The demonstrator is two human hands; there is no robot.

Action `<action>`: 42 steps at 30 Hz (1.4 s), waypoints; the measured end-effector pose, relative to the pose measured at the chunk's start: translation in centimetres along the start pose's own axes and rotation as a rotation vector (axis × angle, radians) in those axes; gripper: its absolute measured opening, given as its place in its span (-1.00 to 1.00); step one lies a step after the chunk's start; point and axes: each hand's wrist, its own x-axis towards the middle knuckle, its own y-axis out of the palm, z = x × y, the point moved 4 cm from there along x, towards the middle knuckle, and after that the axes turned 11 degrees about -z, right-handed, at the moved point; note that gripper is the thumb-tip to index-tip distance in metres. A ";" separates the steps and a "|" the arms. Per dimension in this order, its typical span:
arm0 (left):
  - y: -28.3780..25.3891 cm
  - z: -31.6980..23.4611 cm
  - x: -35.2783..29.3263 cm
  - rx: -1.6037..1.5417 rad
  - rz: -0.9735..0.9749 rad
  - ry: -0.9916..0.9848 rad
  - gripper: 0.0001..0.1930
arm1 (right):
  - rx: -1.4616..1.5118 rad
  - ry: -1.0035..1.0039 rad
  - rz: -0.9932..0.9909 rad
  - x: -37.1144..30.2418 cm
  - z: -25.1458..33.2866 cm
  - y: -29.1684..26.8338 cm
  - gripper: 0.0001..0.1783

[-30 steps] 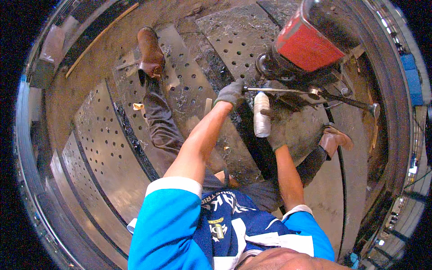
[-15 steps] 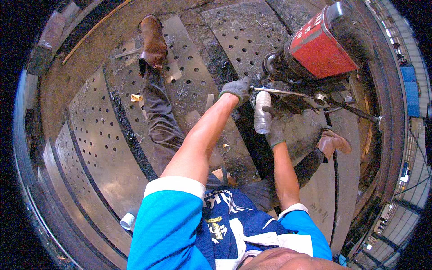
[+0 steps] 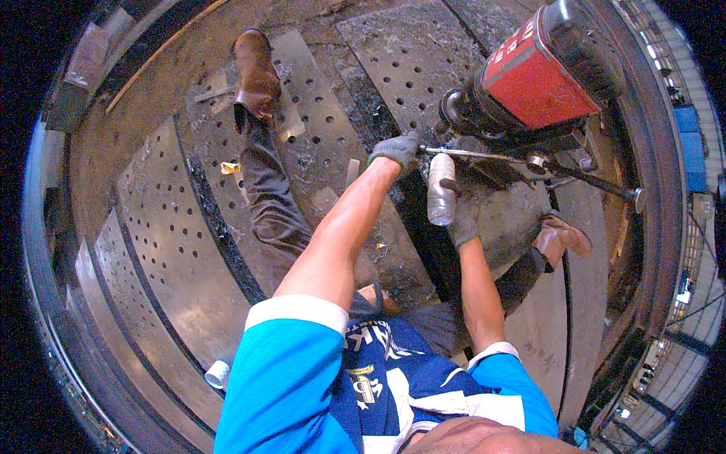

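My left hand [image 3: 396, 151], in a grey glove, is closed at the near end of a long metal feed lever [image 3: 484, 156]. The lever runs right to a hub on a red and black drilling machine [image 3: 529, 79], which leans at the upper right. My right hand [image 3: 463, 224], also gloved, grips a clear plastic bottle [image 3: 442, 193] with a whitish upper part. Tilted slightly, the bottle has its top end just under the lever. Fingers of the right hand wrap round its side; the palm is hidden. Around the drill's lower end, the tool tip is hard to make out.
I sit on large steel plates [image 3: 174, 250] with rows of drilled holes and dark gaps between them. Metal shavings lie about. A white cup [image 3: 217, 374] stands at the lower left, and a crumpled yellowish scrap [image 3: 230, 168] lies beside my left leg. A second black lever [image 3: 594, 181] sticks out rightward.
The drilling machine sits very slightly lower and further left in the picture. Both hands keep their places on the lever and the bottle.
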 end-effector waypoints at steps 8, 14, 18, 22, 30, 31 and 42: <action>3.4 0.6 2.0 -0.023 0.028 0.082 -0.51 | 0.001 -0.092 -0.153 -0.8 1.0 -0.1 -0.73; 4.0 0.9 2.1 -0.066 0.026 -0.015 -0.54 | 0.007 -0.135 -0.244 1.8 -1.5 -1.7 -0.68; 3.2 1.5 2.7 -0.127 -0.092 0.097 -0.55 | 0.127 -0.142 -0.084 2.7 -2.9 -2.9 -0.62; 2.4 -1.1 1.6 -0.054 0.001 0.102 -0.55 | 0.030 -0.227 -0.153 2.0 -3.3 -4.1 -0.60; 1.8 -0.9 1.2 0.008 0.061 0.014 -0.57 | -0.064 -0.348 -0.195 1.7 -3.5 -4.9 -0.54; 1.7 -0.9 1.1 0.003 0.038 0.026 -0.58 | -0.076 -0.359 -0.199 1.9 -3.3 -4.7 -0.53; 2.8 -1.1 1.6 -0.106 0.097 -0.036 -0.34 | -0.155 -0.413 -0.281 2.1 -2.2 -4.7 -0.43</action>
